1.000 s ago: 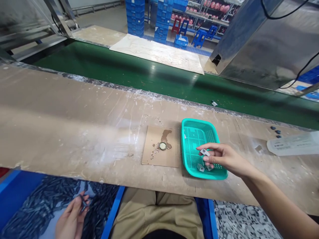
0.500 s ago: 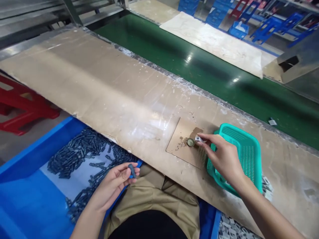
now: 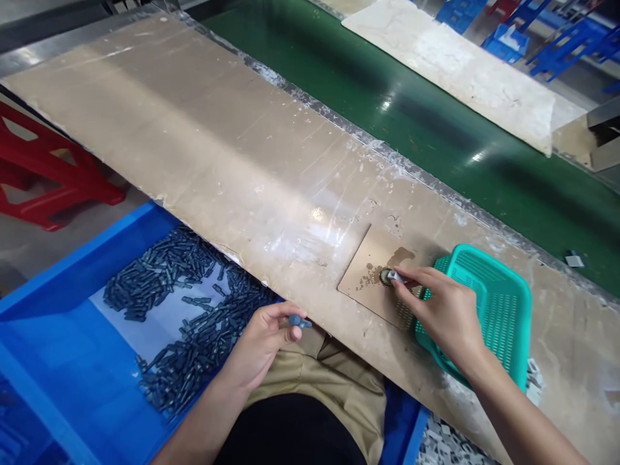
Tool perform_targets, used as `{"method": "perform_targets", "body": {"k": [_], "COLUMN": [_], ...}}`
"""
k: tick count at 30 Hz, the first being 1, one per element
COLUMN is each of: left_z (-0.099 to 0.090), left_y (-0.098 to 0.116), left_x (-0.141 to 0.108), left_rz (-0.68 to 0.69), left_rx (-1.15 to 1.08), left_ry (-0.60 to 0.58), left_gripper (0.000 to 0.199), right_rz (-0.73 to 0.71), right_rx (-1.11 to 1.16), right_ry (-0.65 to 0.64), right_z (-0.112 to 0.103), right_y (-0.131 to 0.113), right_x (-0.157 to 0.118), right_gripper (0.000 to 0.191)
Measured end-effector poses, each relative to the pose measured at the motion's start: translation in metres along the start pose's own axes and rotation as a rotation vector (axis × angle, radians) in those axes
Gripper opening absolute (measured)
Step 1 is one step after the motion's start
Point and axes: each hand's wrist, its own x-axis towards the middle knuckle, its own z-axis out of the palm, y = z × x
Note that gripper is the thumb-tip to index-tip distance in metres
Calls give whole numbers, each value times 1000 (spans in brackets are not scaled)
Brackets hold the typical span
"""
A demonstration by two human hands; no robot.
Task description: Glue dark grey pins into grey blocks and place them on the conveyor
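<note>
Two bare hands work over a brown bench, seen from the wearer's own head. The left hand pinches a dark blue-grey piece between thumb and forefinger, level in view with the bench's near edge, above the lap. The right hand pinches a small pale grey piece at the right side of a round cap; whether they touch cannot be told. The cap sits on a stained cardboard square.

The bench's near edge slants from upper left to lower right, frayed in places. Left of the cardboard, a long stretch of bench surface reaches the far corner, giving the left hand room. The right hand has less: a green basket stands just beside the cardboard, its left rim behind the fingers. Beyond the bench's scuffed far edge runs a green belt. Below the near edge, a blue bin holds many dark pieces.

Far objects at upper right are too blurred for any lettering to be read
</note>
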Motion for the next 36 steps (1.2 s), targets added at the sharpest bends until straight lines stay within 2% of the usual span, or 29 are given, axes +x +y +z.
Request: {"method": "perform_targets", "body": {"k": [6,10,12,14,18,26,31,36], "left_z": [13,26,36,48,68,88,90,87], "left_y": [-4,-6,-9,-13,-24,-27,-24,-28], "left_x": [-2,2,6,11,19,14,12,12], "left_rz": [-60,-41,-25,-6,39,111,180,253], "left_rx": [-120,-170,-149,-133,-127,-72,8,139], "left_ry": [-160,-228,-225,-207,-151,-113,-117,-105], "left_gripper": [23,19,13,20,29,35,29,20], "right_rz": [135,339,440,499,526,517,486,483], "right_rx": [124,375,576,750,927,922,874,843], "right_ry": [-24,-32,-51,-96,-144,-152,-143,-227], "right_z": [-6,-14,-19,-25,-34,-34,-33,-36], "right_y": [-2,-5,-9,-16,-31,-47,-51,-51], "right_x": [2,3,1,-3,-16,-27,-26,-24], "right_gripper": [23,26,27,26,22,19,21,21]}}
